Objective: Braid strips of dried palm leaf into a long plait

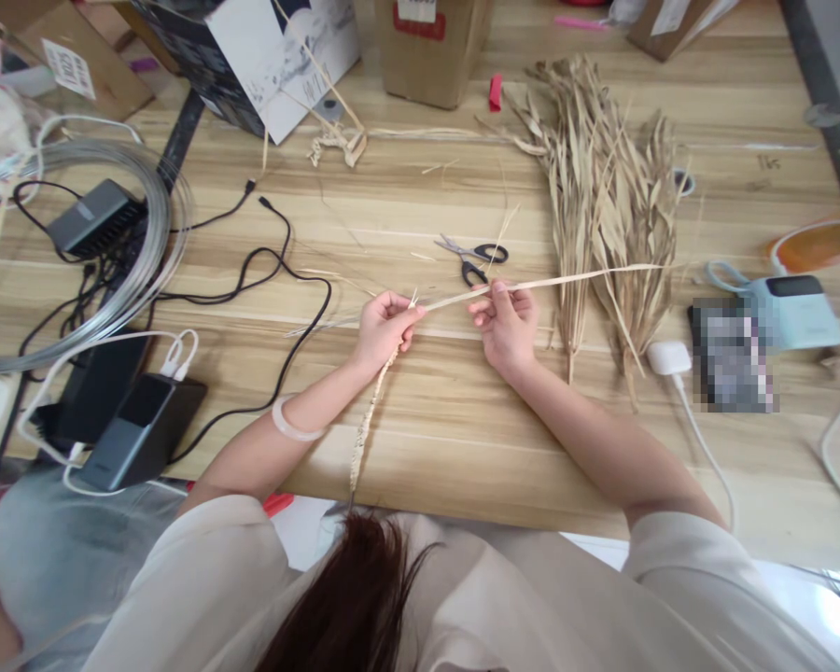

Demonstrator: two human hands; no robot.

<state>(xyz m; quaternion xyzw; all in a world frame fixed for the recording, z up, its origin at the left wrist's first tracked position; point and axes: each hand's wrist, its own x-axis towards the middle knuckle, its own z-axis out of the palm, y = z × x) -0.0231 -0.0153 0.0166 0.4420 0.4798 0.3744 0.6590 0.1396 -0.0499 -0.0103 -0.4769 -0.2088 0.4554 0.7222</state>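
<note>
My left hand pinches the upper end of a pale braided straw cord, which hangs down toward the table's front edge. From that pinch a long flat straw strip stretches to the right. My right hand is closed on this strip between thumb and fingers, and the strip's free end reaches over the dried leaf bundles. Just behind my right hand lie scissors with black handles, their blades apart. A few thin loose fibres stick out above my left fingers.
Bundles of dried leaves lie at the right, near a light blue power bank and a white charger. Coiled wire, black cables and a grey charging block crowd the left. Cardboard boxes stand behind.
</note>
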